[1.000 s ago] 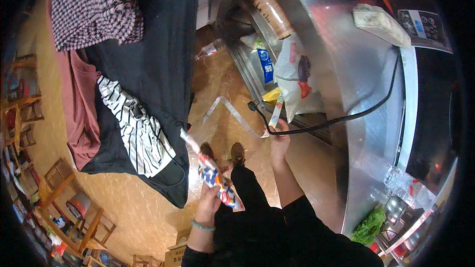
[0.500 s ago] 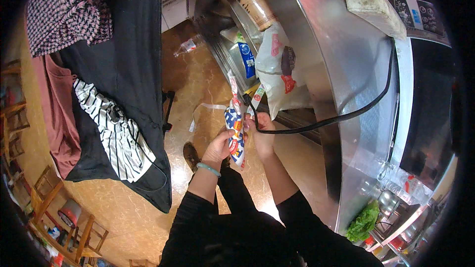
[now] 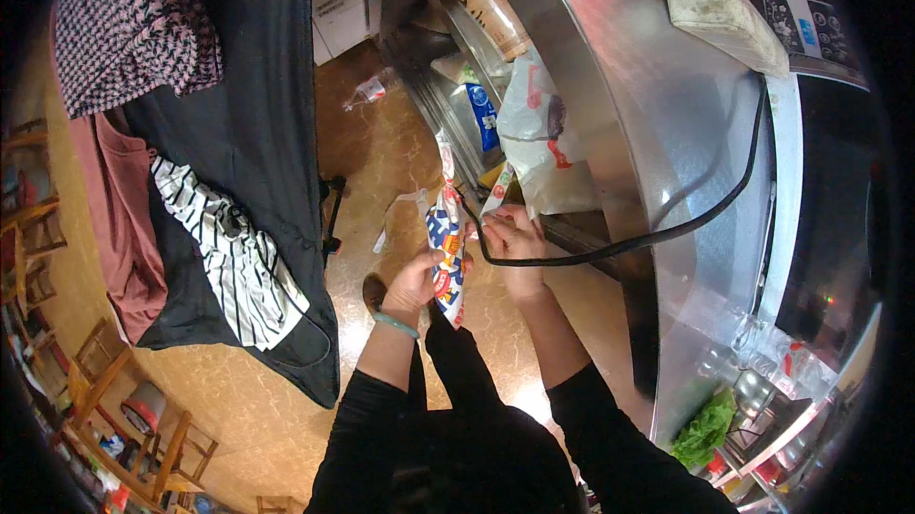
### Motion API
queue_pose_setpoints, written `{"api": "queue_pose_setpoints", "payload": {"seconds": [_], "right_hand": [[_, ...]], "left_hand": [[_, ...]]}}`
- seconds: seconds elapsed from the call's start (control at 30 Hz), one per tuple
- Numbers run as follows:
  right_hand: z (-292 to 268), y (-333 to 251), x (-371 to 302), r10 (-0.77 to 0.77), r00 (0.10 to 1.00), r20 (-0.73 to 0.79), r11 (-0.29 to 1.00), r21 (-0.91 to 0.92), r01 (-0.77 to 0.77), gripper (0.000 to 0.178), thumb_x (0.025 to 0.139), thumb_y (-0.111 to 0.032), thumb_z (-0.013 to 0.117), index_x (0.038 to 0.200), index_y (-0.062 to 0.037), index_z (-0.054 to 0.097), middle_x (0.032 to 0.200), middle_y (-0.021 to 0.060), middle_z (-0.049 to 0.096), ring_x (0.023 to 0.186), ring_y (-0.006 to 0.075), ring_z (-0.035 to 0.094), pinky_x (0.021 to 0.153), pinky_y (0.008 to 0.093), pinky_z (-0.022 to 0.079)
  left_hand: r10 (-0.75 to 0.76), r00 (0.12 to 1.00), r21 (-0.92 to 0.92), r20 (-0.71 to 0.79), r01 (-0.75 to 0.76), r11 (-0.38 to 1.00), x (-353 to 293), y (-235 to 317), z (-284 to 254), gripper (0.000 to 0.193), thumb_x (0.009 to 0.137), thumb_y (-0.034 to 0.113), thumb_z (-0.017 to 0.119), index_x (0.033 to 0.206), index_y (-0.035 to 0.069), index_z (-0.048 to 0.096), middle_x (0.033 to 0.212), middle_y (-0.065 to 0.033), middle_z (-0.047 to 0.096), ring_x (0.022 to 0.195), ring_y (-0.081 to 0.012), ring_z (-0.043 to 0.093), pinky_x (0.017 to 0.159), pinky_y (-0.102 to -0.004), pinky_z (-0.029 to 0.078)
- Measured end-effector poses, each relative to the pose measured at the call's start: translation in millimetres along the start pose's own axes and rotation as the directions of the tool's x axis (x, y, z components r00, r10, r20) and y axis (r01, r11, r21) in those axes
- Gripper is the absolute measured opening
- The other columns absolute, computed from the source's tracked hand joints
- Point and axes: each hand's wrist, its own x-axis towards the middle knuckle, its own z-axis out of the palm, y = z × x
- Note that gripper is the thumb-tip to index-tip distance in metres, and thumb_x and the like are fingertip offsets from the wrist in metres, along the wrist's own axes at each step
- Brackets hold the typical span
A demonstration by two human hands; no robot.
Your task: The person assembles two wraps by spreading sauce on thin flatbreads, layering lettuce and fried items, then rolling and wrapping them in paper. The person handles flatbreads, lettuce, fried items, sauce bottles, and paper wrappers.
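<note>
While the left hand [image 3: 416,276] is closed around a patterned packet [image 3: 445,266], thumb laid across its front and fingers mostly hidden behind, the right hand [image 3: 515,238] stands just beside it, its fingers bent and drawn together on the lower end of a printed strip [image 3: 498,188]. The packet, white with blue, orange and red print, hangs between the hands over the floor [image 3: 381,161]; its narrow, gathered end points away from the person, its broader end toward the body, and its contents are concealed by the wrapper. Beyond the hands is an open steel compartment [image 3: 443,119] holding a blue packet [image 3: 484,117], a bulging whitish plastic bag [image 3: 534,147] with red markings, and a brown-printed cylindrical package [image 3: 481,4]. What fills the bag cannot be told. At the right, clear plastic bottles [image 3: 782,357] lie on their sides near leafy greens [image 3: 705,428].

Both forearms, bare below dark sleeves [image 3: 596,409], reach forward from the lower edge and converge; a pale green bangle [image 3: 396,325] encircles the left wrist. A black cable [image 3: 648,245] crosses in front of the right hand; whether that hand also grips it cannot be told.
</note>
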Motion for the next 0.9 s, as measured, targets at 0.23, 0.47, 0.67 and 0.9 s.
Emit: {"api": "queue_pose_setpoints", "payload": {"seconds": [0.23,0.47,0.67,0.9], "right_hand": [[4.6,16.5,5.0,0.201,0.969,0.146,0.9,0.363,-0.241,0.009,0.079,-0.002,0.062,0.087,0.0015,0.066,0.087,0.0093,0.059,0.074,0.0166,0.059,0.064,0.0252,0.047],[11.4,4.9,-10.5,0.581,0.793,0.182,0.443,0.747,-0.496,0.015,0.084,-0.003,0.06,0.098,0.0007,0.064,0.085,-0.0001,0.061,0.075,0.0068,0.054,0.074,0.021,0.043],[1.5,-23.7,-53.5,0.589,0.808,-0.01,0.552,0.735,-0.393,0.014,0.085,-0.002,0.06,0.098,0.0015,0.064,0.085,0.0005,0.061,0.077,0.0071,0.054,0.072,0.0217,0.045],[19.9,-2.5,-33.1,0.244,0.938,-0.247,0.943,0.285,-0.17,0.012,0.082,0.001,0.06,0.094,0.001,0.061,0.092,0.0065,0.061,0.082,0.0148,0.058,0.074,0.0257,0.046]], "left_hand": [[-0.042,0.998,0.111,0.052,0.036,0.993,0.1,5.5,-4.6,0.06,0.072,0.022,0.062,0.124,-0.001,0.042,0.111,-0.0125,0.057,0.089,-0.0216,0.06,0.077,-0.0306,0.047],[-0.064,0.976,0.098,-0.207,0.085,0.991,-11.9,4.0,0.3,0.052,0.08,0.021,0.06,0.124,0.0,0.043,0.106,-0.0139,0.058,0.086,-0.0207,0.06,0.075,-0.0326,0.05],[0.141,0.917,0.011,-0.374,-0.148,0.989,-43.0,0.8,18.8,0.039,0.083,0.017,0.055,0.119,0.003,0.046,0.111,-0.0127,0.056,0.087,-0.0193,0.058,0.072,-0.0333,0.051],[0.207,0.912,-0.039,-0.354,-0.235,0.971,-63.4,-9.4,15.0,0.043,0.083,0.013,0.052,0.123,0.003,0.04,0.124,-0.0143,0.049,0.085,-0.0201,0.058,0.074,-0.0347,0.051]]}}
